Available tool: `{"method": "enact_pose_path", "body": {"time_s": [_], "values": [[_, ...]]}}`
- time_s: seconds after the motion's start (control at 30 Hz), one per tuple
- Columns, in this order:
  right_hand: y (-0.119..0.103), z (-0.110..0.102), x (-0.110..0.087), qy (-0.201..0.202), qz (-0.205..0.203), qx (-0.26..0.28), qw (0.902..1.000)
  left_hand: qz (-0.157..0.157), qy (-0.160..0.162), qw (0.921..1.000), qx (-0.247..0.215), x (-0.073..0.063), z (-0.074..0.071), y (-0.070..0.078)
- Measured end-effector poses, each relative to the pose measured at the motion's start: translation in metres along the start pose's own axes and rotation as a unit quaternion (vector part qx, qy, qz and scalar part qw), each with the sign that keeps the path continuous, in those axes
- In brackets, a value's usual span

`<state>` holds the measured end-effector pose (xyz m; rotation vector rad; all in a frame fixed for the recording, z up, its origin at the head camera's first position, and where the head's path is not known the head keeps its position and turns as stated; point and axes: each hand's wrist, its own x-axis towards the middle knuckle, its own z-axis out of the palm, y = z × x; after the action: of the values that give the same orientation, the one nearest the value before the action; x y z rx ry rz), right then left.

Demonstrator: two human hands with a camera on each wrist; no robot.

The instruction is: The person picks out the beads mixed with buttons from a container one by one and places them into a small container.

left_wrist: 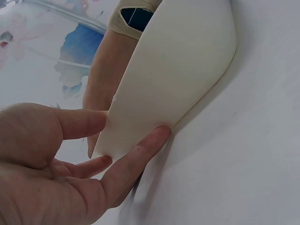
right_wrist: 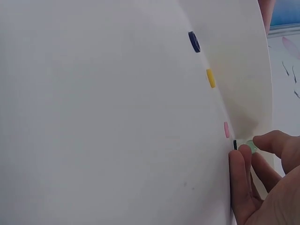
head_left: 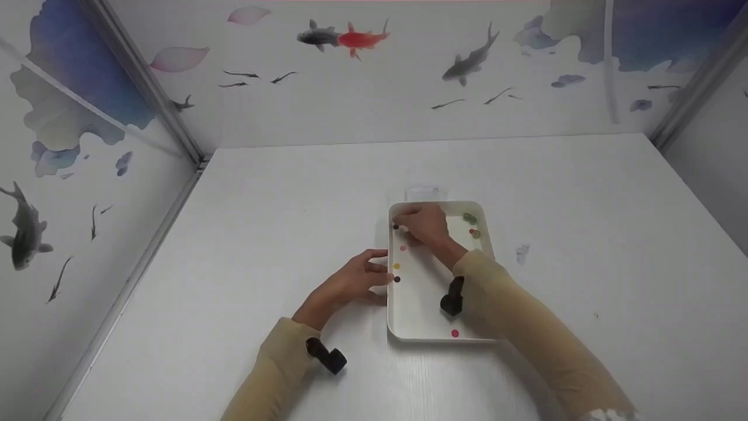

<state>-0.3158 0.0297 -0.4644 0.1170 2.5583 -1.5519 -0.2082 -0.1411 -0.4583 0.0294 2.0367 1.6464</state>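
A white rectangular tray (head_left: 421, 304) lies on the table, with small round buttons inside. My right hand (head_left: 425, 225) reaches into its far left corner and pinches a pale green button (right_wrist: 252, 146) between thumb and fingertips. Along the left wall are a dark button (right_wrist: 194, 42), a yellow button (right_wrist: 211, 78), a pink button (right_wrist: 226, 130) and another dark button (head_left: 396, 227) near those fingertips. My left hand (left_wrist: 51, 164) touches the tray's outer left wall with extended, spread fingers.
Green buttons (head_left: 469, 218) and a small red button (head_left: 471, 231) lie at the tray's far right. A red button (head_left: 455, 333) sits by its near edge. Behind the tray lies a clear plastic piece (head_left: 425, 193). Printed walls (head_left: 403, 99) border the white table (head_left: 280, 234).
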Motion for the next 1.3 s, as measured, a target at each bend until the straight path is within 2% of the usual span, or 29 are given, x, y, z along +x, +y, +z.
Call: {"method": "enact_pose_path", "body": {"time_s": [0.53, 0.83, 1.1, 1.3], "values": [[-0.017, -0.01, -0.005, -0.022, 0.022, 0.02, 0.9993, -0.012, 0.003, 0.9998, 0.013, -0.001, -0.002, 0.002], [-0.026, -0.014, -0.01, -0.026, 0.005, 0.037, 0.999, -0.01, 0.001, 1.0, 0.002, 0.001, -0.002, 0.002], [-0.03, -0.019, -0.011, -0.017, 0.005, 0.0, 0.9998, -0.015, 0.003, 0.9999, 0.007, 0.0, 0.0, 0.001], [-0.035, -0.032, -0.012, 0.0, -0.018, -0.005, 0.9998, -0.015, 0.004, 0.9999, 0.007, 0.001, 0.001, 0.001]]}}
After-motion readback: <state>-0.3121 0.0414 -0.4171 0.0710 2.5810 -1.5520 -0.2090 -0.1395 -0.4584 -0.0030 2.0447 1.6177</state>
